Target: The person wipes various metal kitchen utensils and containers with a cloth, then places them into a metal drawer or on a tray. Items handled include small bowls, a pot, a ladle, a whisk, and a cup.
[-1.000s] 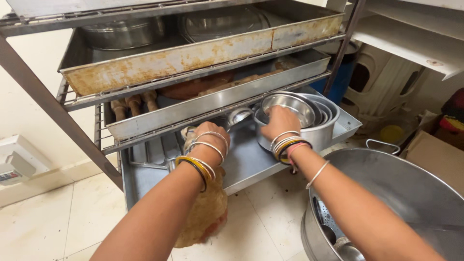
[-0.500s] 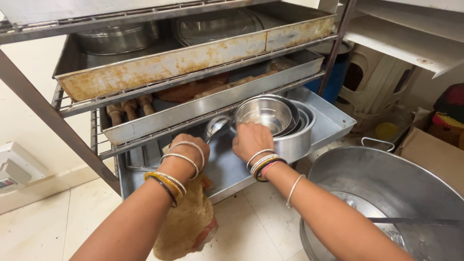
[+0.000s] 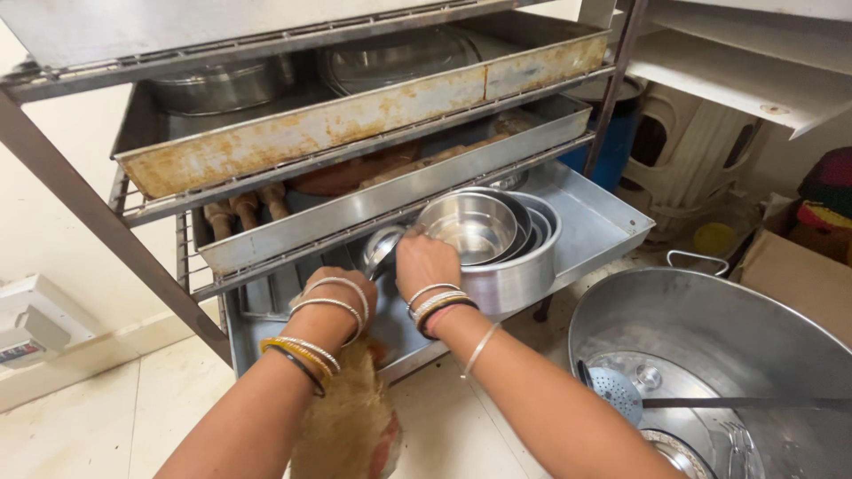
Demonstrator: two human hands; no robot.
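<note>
Cardboard box (image 3: 799, 270): brown, right edge of the frame, mid height; only a plain corner shows.
Switch box (image 3: 31, 324): white, rectangular, on the wall at the left edge; small label with a red patch on its lower face, too small to tell more.
Yellow tub (image 3: 714, 239): small, round, on the floor right of centre, behind the box.
Rack (image 3: 89, 213): metal frame with wire shelves, fills the upper half of the frame.
Rusty tray (image 3: 311, 129): upper shelf, long front wall spotted orange.
Middle tray (image 3: 373, 200): below it, bright metal; wooden rolling pins (image 3: 244, 204) show at its left end.
Bottom tray (image 3: 603, 226): lowest shelf, centre of the frame.
Bowls (image 3: 484, 235): steel, nested, standing in the bottom tray right of centre.
Right hand (image 3: 426, 262): centre of the frame, clenched on the left rim of the bowls; fingers wrap over the rim, thumb side toward the camera.
Ladle (image 3: 382, 248): steel, just left of the right hand, between the two hands, in the bottom tray.
Left hand (image 3: 342, 284): left of centre, over the bottom tray; grasps a tan cloth (image 3: 346, 426) that hangs below the wrist to the lower edge.
Big pot (image 3: 710, 346): lower right of the frame, on the floor; a skimmer (image 3: 612, 390) lies inside.
</note>
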